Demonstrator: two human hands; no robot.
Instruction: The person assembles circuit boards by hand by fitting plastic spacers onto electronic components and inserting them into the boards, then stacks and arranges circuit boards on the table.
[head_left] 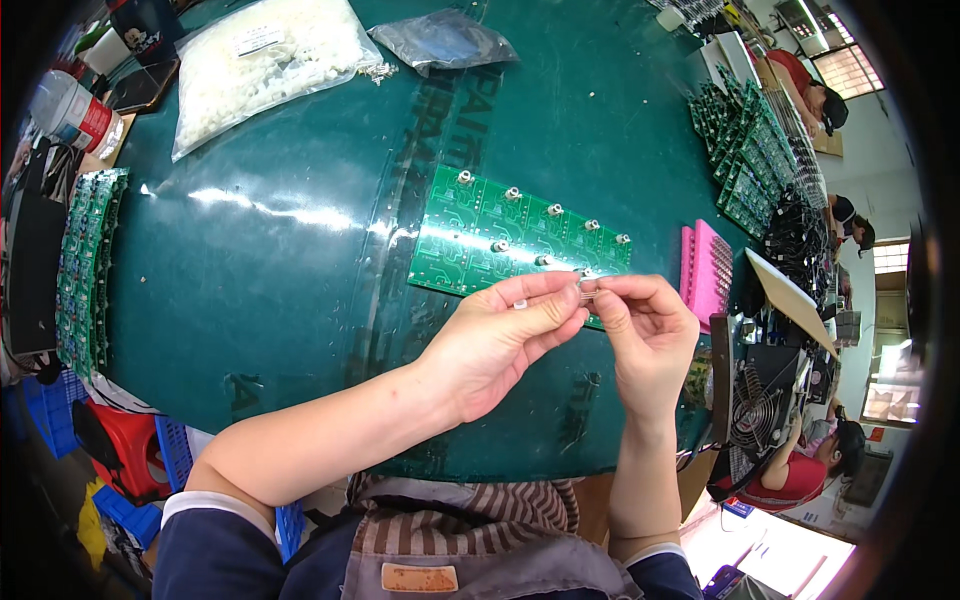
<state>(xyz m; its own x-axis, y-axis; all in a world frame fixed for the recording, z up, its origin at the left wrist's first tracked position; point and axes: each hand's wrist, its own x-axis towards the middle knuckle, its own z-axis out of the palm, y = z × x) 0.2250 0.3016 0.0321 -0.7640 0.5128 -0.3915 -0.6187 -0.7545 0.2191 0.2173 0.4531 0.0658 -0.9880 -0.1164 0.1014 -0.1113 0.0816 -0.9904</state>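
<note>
Left hand (505,335): thumb and forefinger pinching a small component with thin metal leads (588,294); a small white plastic piece (520,304) also lodged among the fingers. Right hand (650,335): fingertips pinched on the same component's leads. Component located above the near edge of a green rectangular circuit-board panel (445,255) bearing round metal-topped parts (513,193), on a dark-green table covering (270,310). Right: pink foam block (708,270). Far left: clear plastic bag of white pieces (265,75).
</note>
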